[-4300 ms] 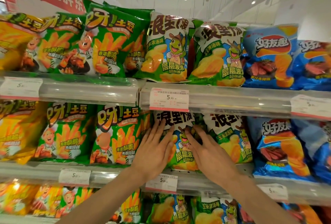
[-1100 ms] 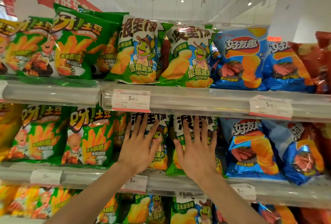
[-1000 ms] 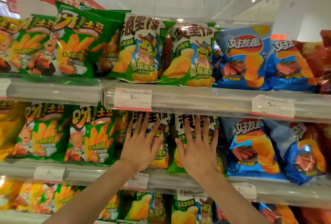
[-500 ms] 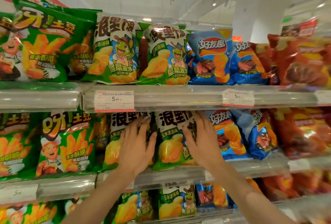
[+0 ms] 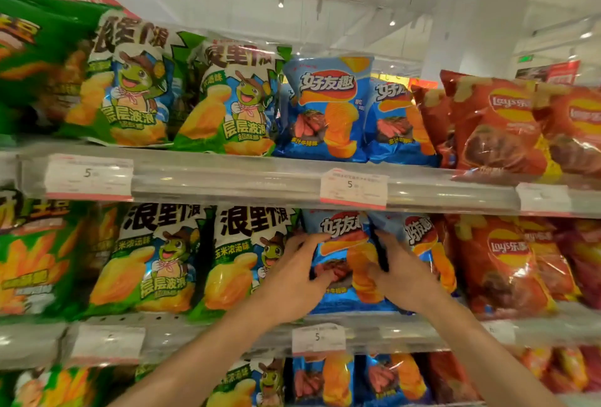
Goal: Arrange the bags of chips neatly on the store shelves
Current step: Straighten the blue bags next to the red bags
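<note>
Now the blue steak-flavour chip bag stands on the middle shelf, at the left of the blue group, under the price tag of the shelf above. Both hands are on it. The left hand curls round its left edge, fingertips on the front near the top and thumb lower down. The right hand takes the right edge, its fingers going into the dark gap between this bag and the second blue bag just beside it, so how far they close behind cannot be told.

The risks follow from that two-sided hold. Squeezed too hard, the air-filled bag could crush the chips or buckle and slump forward instead of standing square. If it is pulled outward, its base could slip over the shelf's front lip and drop to the lower shelf. The right fingers, wedged in the gap, could drag the neighbouring blue bag askew or nudge it into the red Lay's bags further right. A shove to the left would press the bag against the green corn-soup bag touching it on that side and tip that one, undoing a row that looks fairly even. The top edge sits close under the upper shelf rail and may snag if lifted.
</note>
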Available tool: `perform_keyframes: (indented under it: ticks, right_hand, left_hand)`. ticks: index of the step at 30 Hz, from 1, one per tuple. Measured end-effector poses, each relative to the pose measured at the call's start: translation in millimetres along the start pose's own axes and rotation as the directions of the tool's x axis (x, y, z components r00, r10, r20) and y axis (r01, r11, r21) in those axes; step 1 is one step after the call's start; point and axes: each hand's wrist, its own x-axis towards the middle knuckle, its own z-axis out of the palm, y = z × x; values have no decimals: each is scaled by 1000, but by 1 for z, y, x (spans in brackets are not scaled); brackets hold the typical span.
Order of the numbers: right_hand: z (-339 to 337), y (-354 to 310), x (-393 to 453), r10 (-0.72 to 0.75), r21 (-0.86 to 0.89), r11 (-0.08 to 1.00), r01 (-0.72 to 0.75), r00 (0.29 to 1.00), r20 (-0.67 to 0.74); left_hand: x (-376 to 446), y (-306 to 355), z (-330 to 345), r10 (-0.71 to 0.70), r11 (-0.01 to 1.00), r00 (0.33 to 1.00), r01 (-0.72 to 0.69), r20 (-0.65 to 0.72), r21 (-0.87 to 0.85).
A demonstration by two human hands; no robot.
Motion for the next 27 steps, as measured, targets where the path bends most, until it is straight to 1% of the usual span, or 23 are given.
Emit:
perform_keyframes:
  ticks: [3, 5, 9, 11, 13, 16, 18, 23, 27]
  right_hand:
    - [-3, 18, 9, -24, -31, 999, 26, 996, 88]
    - [-3, 28, 15, -59, 10, 998, 58, 992, 111]
    - [-8, 40, 25, -79, 99, 993, 67, 988, 129]
    - [-10, 40, 26, -130, 147, 983, 109, 981, 144]
    - [-9, 38, 30, -159, 229, 966, 115, 970, 184]
    - [-5, 36, 39, -163, 361, 931, 61, 952, 260]
    - [-3, 36, 43, -148, 410, 912, 20, 948, 281]
    - [-6, 37, 50, -168, 440, 898, 30, 945, 280]
    - [-10, 39, 53, -160, 458, 889, -4, 934, 320]
  left_hand:
    - [23, 9, 19, -143, 989, 990, 143, -2, 24]
    - [36, 10, 25, -203, 979, 979, 201, -30, -36]
    - [50, 6, 33, -270, 949, 960, 253, -69, -189]
    - [52, 4, 35, -282, 937, 957, 260, -62, -234]
    - [54, 2, 36, -290, 922, 956, 270, -35, -277]
    - [56, 0, 35, -281, 916, 959, 258, -32, -307]
    - [58, -2, 34, -278, 912, 960, 252, -36, -323]
    - [61, -5, 31, -277, 899, 961, 265, 16, -349]
    - [63, -6, 27, -279, 878, 958, 283, 69, -387]
